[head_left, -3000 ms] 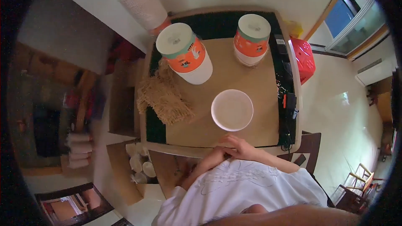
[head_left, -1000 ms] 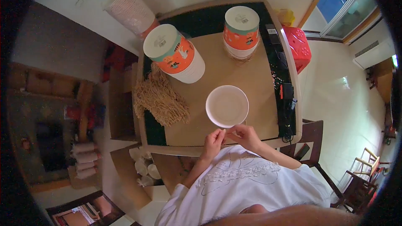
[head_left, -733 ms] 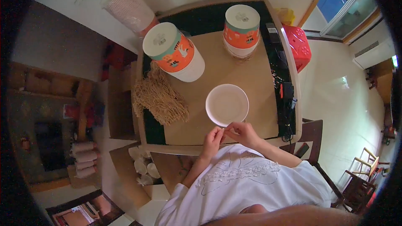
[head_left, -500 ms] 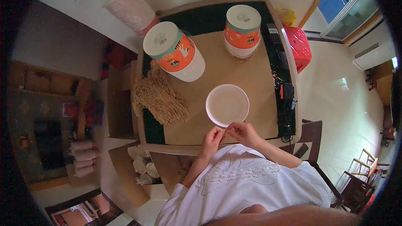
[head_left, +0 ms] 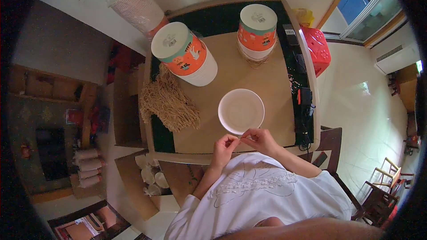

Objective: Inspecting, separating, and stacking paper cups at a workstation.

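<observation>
Just in front of a white round bowl (head_left: 241, 112), my left hand (head_left: 224, 149) and my right hand (head_left: 261, 142) meet with their fingertips close together. Both are closed in a pinch; whatever thin or small thing they hold is too small to make out. The bowl stands with its open side up, and its inside looks bare. To its left lies a bundle of thin tan cords (head_left: 170, 104). Beyond that, a tall stack of upturned paper tubs (head_left: 189, 58) with an orange and green print leans slightly. A shorter upturned stack (head_left: 258, 33) stands at the back right, thin cords around its base.
A brown board (head_left: 275, 84) covers the middle of the dark green table. Along the right edge are a black adapter (head_left: 304, 96) and cables. A long sleeve of nested cups (head_left: 138, 6) rises at the back left. Beside the table is a red plastic stool (head_left: 316, 50).
Both hands stay at the bowl's near edge in almost the same pinch, with only a slight shift of the fingers. The things on the table have not moved.
</observation>
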`<control>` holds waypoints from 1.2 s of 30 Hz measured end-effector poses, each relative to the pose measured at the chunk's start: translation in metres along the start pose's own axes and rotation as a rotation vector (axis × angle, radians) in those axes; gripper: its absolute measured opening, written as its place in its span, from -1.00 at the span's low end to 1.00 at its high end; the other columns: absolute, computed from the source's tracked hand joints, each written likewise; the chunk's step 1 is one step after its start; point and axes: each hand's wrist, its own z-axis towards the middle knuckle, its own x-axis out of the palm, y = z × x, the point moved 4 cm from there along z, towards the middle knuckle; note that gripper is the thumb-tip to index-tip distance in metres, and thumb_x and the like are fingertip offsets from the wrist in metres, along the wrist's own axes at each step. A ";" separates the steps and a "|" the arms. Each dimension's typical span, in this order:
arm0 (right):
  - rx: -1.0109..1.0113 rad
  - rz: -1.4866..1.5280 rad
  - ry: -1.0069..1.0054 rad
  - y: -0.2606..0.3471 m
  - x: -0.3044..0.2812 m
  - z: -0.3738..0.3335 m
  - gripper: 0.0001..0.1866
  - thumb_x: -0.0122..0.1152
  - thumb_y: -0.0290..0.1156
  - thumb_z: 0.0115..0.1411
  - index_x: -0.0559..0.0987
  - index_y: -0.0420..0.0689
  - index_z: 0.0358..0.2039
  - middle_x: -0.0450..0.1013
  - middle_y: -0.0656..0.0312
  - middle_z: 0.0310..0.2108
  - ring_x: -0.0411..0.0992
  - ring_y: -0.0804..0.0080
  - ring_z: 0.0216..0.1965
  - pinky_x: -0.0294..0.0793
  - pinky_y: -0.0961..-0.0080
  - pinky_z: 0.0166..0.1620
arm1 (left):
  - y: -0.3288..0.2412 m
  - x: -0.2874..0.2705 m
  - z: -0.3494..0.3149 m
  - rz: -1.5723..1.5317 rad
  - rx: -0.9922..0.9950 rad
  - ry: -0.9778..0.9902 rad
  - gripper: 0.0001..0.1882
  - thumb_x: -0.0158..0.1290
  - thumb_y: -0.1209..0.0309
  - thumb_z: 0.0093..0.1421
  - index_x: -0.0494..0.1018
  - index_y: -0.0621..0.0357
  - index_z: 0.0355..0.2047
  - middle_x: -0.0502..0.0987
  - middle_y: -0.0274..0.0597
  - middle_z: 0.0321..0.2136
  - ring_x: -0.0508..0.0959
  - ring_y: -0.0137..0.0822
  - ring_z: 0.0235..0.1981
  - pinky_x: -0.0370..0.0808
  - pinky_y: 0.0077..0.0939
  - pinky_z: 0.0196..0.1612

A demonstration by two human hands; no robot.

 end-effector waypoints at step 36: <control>-0.093 -0.432 0.085 -0.036 0.014 0.081 -0.86 0.15 -0.33 -0.15 0.52 -0.09 -0.54 0.43 0.13 -0.60 0.42 0.24 -0.56 0.39 0.41 -0.46 | 0.049 -0.027 0.022 0.340 0.110 -0.318 -0.85 0.11 0.48 -0.04 0.39 0.23 -0.46 0.47 -0.27 -0.60 0.44 -0.47 -0.58 0.38 -0.59 -0.47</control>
